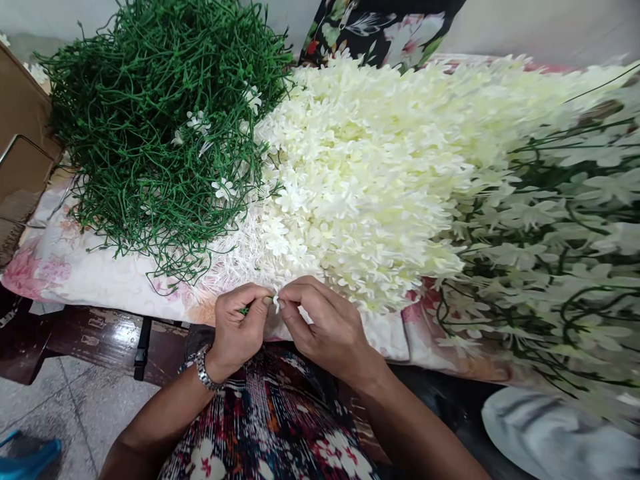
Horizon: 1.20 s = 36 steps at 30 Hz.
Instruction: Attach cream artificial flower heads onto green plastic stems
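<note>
My left hand (240,327) is closed in a pinch on a green plastic stem (244,311), most of it hidden by the fingers. Fingertip to fingertip with it, my right hand (327,327) pinches a small white piece (276,305) at the stem's end; whether it is a stamen or a petal I cannot tell. Just beyond the hands lie thin white stamens (227,267). A heap of green plastic stems (160,120) rises at the far left, with a few white blossoms on it. Loose white artificial flower heads (370,167) are piled across the middle.
White flowers on green stems (545,267) lie in a mass at the right. A floral cloth (125,273) covers the work surface. At the left edge stands a cardboard box (23,113). Black flowered fabric (380,30) hangs at the back. A blue object (33,460) is at lower left.
</note>
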Available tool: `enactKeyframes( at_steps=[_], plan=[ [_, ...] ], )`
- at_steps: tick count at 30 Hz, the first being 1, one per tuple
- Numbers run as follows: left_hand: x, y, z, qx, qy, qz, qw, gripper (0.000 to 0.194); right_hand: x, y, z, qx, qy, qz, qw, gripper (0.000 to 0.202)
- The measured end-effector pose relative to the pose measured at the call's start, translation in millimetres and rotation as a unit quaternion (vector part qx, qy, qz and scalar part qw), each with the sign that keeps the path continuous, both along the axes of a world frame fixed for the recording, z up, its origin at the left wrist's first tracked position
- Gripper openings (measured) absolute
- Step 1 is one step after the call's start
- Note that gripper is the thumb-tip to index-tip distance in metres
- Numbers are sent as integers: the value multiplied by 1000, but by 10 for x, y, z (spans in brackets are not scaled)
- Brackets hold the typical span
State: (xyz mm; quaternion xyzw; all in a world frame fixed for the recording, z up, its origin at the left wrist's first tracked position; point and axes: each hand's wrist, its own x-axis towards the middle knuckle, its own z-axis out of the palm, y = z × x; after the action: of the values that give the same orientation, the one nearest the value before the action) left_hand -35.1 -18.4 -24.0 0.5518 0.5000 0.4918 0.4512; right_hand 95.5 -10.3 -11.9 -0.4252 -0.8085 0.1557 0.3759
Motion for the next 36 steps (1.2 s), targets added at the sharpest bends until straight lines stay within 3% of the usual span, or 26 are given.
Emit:
enactKeyframes(
  at_steps=[8,14,19,23,36],
  plan=[
    [-31,6,-9,-38,-14,-18,999,19,-13,7,4,-15,0,14,1000,10],
    [-68,-7,-44,-99,-112,-39,988,18,75,-12,114,-57,30,26,998,15],
    [-95,-9,-37,-129,-156,-50,978,19,160,-23,195,-2,19,23,1000,21],
    [-97,-8,-23,-136,-150,-65,977,17,173,-27,204,42,-30,33,998,19],
    [-3,-5,-48,-114,-104,-33,988,19,90,31,84,51,-57,35,996,9]
  ],
)
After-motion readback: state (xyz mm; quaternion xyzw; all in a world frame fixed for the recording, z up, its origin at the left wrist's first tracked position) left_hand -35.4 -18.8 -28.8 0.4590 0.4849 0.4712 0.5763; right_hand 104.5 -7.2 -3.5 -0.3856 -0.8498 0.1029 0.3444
